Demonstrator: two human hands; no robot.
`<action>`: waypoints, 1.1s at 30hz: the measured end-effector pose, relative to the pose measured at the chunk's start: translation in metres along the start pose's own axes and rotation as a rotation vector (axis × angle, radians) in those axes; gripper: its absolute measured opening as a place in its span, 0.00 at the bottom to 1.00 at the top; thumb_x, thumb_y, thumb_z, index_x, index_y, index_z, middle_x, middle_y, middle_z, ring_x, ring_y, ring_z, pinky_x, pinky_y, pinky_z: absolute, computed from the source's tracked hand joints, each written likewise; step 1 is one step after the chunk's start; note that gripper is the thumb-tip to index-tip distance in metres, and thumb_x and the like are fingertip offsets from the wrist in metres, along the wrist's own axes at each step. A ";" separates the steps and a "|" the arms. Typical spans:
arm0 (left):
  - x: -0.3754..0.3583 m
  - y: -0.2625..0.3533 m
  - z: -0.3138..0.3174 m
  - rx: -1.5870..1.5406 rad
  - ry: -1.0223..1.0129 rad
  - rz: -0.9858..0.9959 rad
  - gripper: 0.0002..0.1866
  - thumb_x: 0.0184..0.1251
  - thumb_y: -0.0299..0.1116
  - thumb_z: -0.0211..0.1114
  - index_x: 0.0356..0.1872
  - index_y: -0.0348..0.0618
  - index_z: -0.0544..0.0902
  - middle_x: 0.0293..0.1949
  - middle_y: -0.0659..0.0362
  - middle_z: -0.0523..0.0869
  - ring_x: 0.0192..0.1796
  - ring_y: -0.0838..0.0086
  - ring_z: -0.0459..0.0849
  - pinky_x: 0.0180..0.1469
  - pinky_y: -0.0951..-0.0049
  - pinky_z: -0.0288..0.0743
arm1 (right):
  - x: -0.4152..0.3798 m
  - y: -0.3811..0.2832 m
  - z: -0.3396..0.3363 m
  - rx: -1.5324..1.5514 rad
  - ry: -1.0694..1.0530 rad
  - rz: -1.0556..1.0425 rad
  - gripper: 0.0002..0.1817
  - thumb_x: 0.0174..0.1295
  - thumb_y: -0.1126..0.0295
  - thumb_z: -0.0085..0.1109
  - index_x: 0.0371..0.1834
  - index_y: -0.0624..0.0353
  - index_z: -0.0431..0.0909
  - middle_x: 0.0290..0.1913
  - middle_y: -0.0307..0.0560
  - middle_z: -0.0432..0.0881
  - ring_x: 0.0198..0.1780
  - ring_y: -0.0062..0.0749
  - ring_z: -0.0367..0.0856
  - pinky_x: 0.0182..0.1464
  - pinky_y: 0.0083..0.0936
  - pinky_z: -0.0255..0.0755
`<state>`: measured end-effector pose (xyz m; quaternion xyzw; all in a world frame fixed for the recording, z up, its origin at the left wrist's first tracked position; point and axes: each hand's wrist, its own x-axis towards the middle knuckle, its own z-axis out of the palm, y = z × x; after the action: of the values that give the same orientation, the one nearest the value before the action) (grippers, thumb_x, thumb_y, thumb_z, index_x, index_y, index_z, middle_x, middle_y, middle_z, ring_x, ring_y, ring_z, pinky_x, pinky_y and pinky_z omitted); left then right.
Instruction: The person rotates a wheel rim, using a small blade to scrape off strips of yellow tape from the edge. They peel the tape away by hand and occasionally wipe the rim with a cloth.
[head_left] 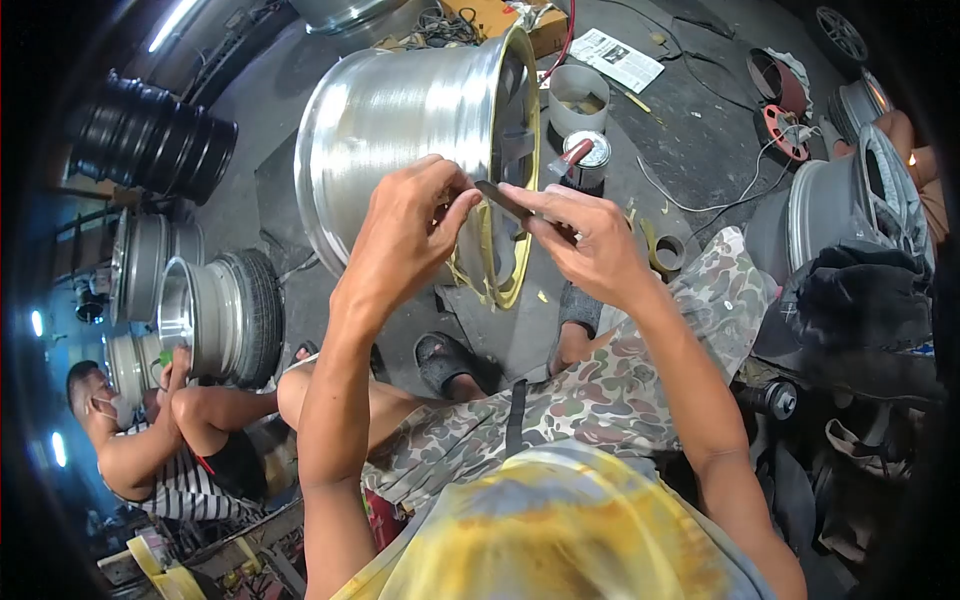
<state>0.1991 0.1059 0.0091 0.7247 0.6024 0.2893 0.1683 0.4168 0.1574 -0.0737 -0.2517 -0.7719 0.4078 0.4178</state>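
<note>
A large silver wheel rim (400, 110) lies on its side on the floor, with yellow tape (515, 270) along its right edge and loose tape hanging at the bottom. My right hand (585, 235) holds a thin dark flat tool (503, 200) between thumb and fingers, its tip pointing left. Close to that tip, my left hand (418, 215) has thumb and index finger pinched together in front of the rim; whatever is between them is too small to make out.
A grey bucket (578, 100) and an open can with a red-handled brush (587, 150) stand right of the rim. Newspaper (615, 60) lies behind. At left a person (150, 440) sits by a tyred wheel (225, 315). More rims (830, 210) and another person's arm are at right.
</note>
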 end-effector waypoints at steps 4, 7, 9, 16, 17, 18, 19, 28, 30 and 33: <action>-0.003 -0.007 -0.007 0.127 -0.001 0.058 0.11 0.75 0.28 0.72 0.40 0.28 0.83 0.31 0.48 0.85 0.30 0.66 0.80 0.36 0.65 0.75 | 0.007 0.002 0.021 -0.059 -0.070 -0.080 0.26 0.67 0.82 0.61 0.69 0.53 0.85 0.42 0.55 0.87 0.36 0.45 0.85 0.43 0.38 0.78; -0.012 -0.006 -0.009 0.059 0.030 -0.047 0.09 0.72 0.27 0.72 0.39 0.29 0.84 0.32 0.45 0.85 0.30 0.55 0.84 0.37 0.59 0.76 | 0.003 -0.001 0.019 0.019 -0.032 -0.019 0.25 0.69 0.80 0.63 0.69 0.52 0.85 0.41 0.53 0.86 0.34 0.42 0.82 0.41 0.36 0.77; -0.015 -0.006 -0.010 0.041 0.079 -0.081 0.09 0.72 0.27 0.72 0.39 0.29 0.84 0.32 0.45 0.85 0.29 0.57 0.82 0.37 0.61 0.76 | 0.002 -0.005 0.009 0.056 -0.025 0.003 0.24 0.70 0.79 0.64 0.70 0.52 0.85 0.41 0.52 0.86 0.32 0.40 0.81 0.39 0.35 0.76; -0.012 -0.002 -0.007 0.046 0.088 -0.062 0.11 0.75 0.29 0.72 0.41 0.28 0.84 0.32 0.49 0.85 0.31 0.71 0.78 0.35 0.67 0.73 | -0.012 -0.004 -0.005 -0.068 -0.023 0.023 0.25 0.71 0.80 0.65 0.70 0.54 0.85 0.39 0.50 0.87 0.32 0.28 0.78 0.37 0.29 0.74; -0.013 -0.003 -0.006 0.024 0.094 -0.062 0.10 0.75 0.29 0.72 0.41 0.28 0.84 0.32 0.50 0.85 0.30 0.71 0.78 0.35 0.67 0.73 | -0.014 0.002 0.000 -0.080 0.000 -0.048 0.25 0.70 0.81 0.65 0.70 0.54 0.85 0.38 0.50 0.86 0.31 0.31 0.78 0.37 0.30 0.74; -0.014 -0.004 -0.004 0.001 0.100 -0.063 0.10 0.75 0.28 0.72 0.41 0.28 0.84 0.31 0.50 0.84 0.30 0.72 0.78 0.35 0.68 0.72 | -0.015 0.003 0.004 -0.075 -0.007 -0.047 0.25 0.70 0.81 0.65 0.70 0.54 0.85 0.38 0.50 0.86 0.31 0.31 0.78 0.37 0.30 0.74; -0.016 -0.003 -0.002 0.003 0.101 -0.067 0.10 0.75 0.28 0.72 0.41 0.28 0.84 0.31 0.50 0.84 0.30 0.72 0.78 0.35 0.68 0.72 | -0.018 0.002 0.009 -0.094 -0.027 -0.032 0.25 0.69 0.82 0.64 0.70 0.55 0.85 0.38 0.51 0.85 0.31 0.34 0.78 0.37 0.30 0.74; -0.030 -0.024 -0.006 0.029 0.236 -0.142 0.09 0.77 0.29 0.72 0.42 0.31 0.85 0.32 0.55 0.86 0.32 0.78 0.78 0.36 0.72 0.73 | -0.011 0.002 0.041 -0.021 -0.007 -0.076 0.28 0.69 0.82 0.64 0.73 0.52 0.83 0.33 0.51 0.78 0.30 0.34 0.77 0.37 0.32 0.74; -0.039 -0.024 -0.012 -0.004 0.219 -0.217 0.09 0.78 0.30 0.71 0.43 0.32 0.86 0.33 0.59 0.87 0.33 0.81 0.78 0.36 0.75 0.72 | -0.014 -0.002 0.027 -0.033 -0.019 -0.067 0.27 0.71 0.80 0.65 0.73 0.51 0.83 0.32 0.46 0.79 0.29 0.25 0.77 0.34 0.29 0.73; -0.040 -0.021 -0.007 -0.003 0.143 -0.348 0.10 0.80 0.33 0.69 0.44 0.34 0.87 0.38 0.59 0.90 0.36 0.81 0.81 0.39 0.77 0.75 | -0.017 -0.007 0.002 0.031 0.079 0.061 0.26 0.70 0.78 0.69 0.72 0.53 0.84 0.32 0.37 0.78 0.25 0.17 0.75 0.30 0.22 0.71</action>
<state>0.1746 0.0710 -0.0067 0.5867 0.7287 0.3075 0.1739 0.4237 0.1408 -0.0757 -0.2847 -0.7404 0.4219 0.4391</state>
